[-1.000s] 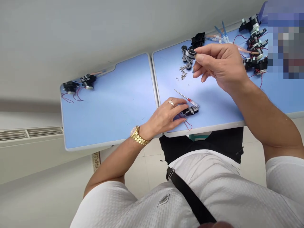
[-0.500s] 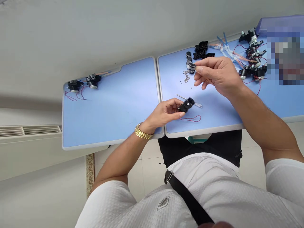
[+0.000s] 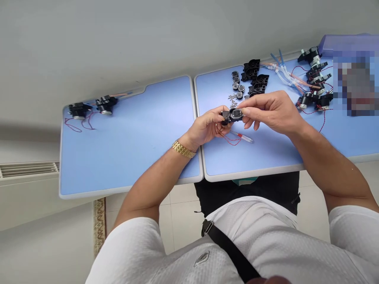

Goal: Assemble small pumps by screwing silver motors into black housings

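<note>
My left hand (image 3: 206,125) is closed around a small black motor housing (image 3: 225,116), from which a twisted red wire (image 3: 232,142) hangs in a loop. Between the thumb and fingers of my right hand (image 3: 271,111) is a round black-and-silver roller part (image 3: 237,114). That part sits at the open face of the housing; I cannot tell whether it is fully seated. Below the hands lies a screwdriver (image 3: 245,137) with a clear and red handle, its shaft partly hidden. Loose screws (image 3: 232,97) are scattered just beyond my fingers.
Several more roller parts (image 3: 235,80) stand beside black housing shells (image 3: 251,71) at the back. Clear and coloured tubes (image 3: 286,75) lie right of them, then assembled motor units (image 3: 315,75). Two similar units (image 3: 105,104) rest at the far left. A gap (image 3: 197,118) divides the two tables.
My right hand has come down and left with the roller part, bringing it to the housing. My left hand has raised and turned the housing slightly.
</note>
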A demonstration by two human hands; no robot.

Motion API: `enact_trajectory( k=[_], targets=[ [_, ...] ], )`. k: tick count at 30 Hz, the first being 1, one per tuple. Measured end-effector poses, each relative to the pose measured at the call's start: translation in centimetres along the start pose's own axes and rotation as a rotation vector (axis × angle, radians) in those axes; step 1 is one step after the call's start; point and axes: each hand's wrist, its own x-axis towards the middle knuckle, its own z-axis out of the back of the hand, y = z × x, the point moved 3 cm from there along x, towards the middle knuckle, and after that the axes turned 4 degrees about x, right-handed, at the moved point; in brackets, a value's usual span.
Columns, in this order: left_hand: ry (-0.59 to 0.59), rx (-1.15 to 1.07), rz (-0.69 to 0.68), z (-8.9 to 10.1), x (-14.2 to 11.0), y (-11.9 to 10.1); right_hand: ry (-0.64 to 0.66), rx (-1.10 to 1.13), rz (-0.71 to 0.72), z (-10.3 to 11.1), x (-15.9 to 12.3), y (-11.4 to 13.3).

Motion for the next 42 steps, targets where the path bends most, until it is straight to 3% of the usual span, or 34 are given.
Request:
enact_trajectory(
  k=[13, 23, 30, 42],
  targets=[
    [-0.004, 0.051, -0.021, 0.2, -0.6, 0.9, -0.018, -0.117, -0.004, -0.5, -0.3, -0.1],
    [-0.001, 0.198, -0.125, 0.5, -0.9, 1.8, -0.118, -0.352, 0.109, -1.3, -0.9, -0.2],
    [-0.144, 0.424, -0.257, 0.5, -1.1, 1.5, -0.192, -0.426, 0.19, -2.1, -1.3, -0.4],
    [-0.26, 0.53, -0.31, -0.3, -1.5, 0.7, -0.22, -0.397, 0.137, -2.6, -1.4, -0.5]
  ],
)
